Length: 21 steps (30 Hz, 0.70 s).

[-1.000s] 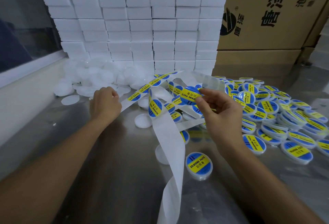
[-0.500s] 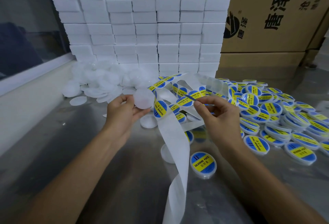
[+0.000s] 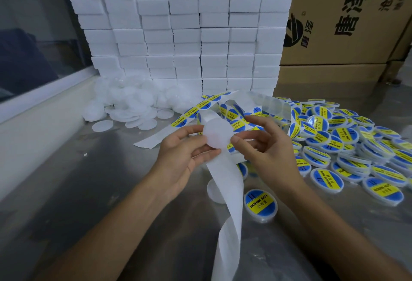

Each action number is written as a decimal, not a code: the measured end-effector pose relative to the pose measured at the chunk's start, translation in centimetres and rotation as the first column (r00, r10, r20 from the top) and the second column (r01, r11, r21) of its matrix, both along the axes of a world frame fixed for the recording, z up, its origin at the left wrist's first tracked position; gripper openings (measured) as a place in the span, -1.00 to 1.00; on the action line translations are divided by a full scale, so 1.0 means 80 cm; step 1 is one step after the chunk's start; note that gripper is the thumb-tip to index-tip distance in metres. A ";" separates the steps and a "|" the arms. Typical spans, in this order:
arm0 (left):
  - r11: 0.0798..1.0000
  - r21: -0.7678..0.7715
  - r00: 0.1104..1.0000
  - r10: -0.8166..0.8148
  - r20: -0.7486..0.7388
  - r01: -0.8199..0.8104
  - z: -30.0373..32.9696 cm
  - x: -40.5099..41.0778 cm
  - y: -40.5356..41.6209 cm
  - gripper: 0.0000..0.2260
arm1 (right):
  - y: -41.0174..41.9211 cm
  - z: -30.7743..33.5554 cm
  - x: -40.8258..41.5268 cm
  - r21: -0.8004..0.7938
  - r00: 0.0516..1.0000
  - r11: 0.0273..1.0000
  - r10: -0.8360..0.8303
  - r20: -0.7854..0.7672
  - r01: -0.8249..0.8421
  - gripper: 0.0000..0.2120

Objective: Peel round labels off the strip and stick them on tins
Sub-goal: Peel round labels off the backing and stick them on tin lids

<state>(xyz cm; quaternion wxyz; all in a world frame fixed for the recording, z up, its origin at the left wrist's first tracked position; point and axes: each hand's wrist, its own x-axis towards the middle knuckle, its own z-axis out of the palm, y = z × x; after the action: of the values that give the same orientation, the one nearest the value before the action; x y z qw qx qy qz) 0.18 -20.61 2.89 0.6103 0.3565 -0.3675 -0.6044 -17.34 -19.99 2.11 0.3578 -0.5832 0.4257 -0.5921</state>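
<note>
Blank tin [image 3: 217, 133] between 2 hands

At frame centre the left hand [image 3: 185, 158] holds a plain white tin [image 3: 217, 134]; the right hand [image 3: 270, 149] touches its edge. Labelled tins [image 3: 347, 146] pile at right, the label strip [image 3: 229, 191] trails down the bench [image 3: 89, 191].

table [image 3: 93, 202] looks like brushed steel, dull sheen with blurry reflections; the blank tin [image 3: 217, 134] mid-frame is frosted translucent plastic, matt; label strip [image 3: 229, 191] is smooth white backing paper, slightly waxy; blue-yellow labels [image 3: 260, 200] are glossy; boxes [image 3: 347, 35] upper right are plain matt brown cardboard
</note>
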 end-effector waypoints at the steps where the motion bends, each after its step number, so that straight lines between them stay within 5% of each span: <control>1: 1.000 -0.004 1.000 -0.013 0.004 0.013 0.000 -0.001 0.001 -0.85 | 0.001 0.000 0.001 -0.004 1.000 1.000 0.002 0.010 -0.002 -0.59; 10: 0.999 -0.021 0.999 -0.035 0.016 0.035 -0.003 -0.006 0.005 -0.80 | 0.002 0.000 0.001 -0.020 0.999 0.999 -0.027 0.033 0.028 -0.67; 15: 1.000 -0.013 1.000 0.016 -0.005 -0.016 -0.006 -0.002 0.002 -0.84 | 0.000 0.001 0.000 -0.094 0.984 0.981 -0.171 -0.041 0.167 -0.91; 21: 0.999 -0.007 0.999 0.043 -0.020 -0.043 -0.009 0.001 0.000 -0.87 | 0.000 0.014 -0.007 0.015 0.979 0.996 -0.086 0.187 0.085 -0.96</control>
<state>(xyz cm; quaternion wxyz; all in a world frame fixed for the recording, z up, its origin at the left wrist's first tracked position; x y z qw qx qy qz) 0.26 -20.62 2.14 0.6281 0.3560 -0.3557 -0.5935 -17.88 -20.02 3.20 0.3724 -0.5047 0.4169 -0.6579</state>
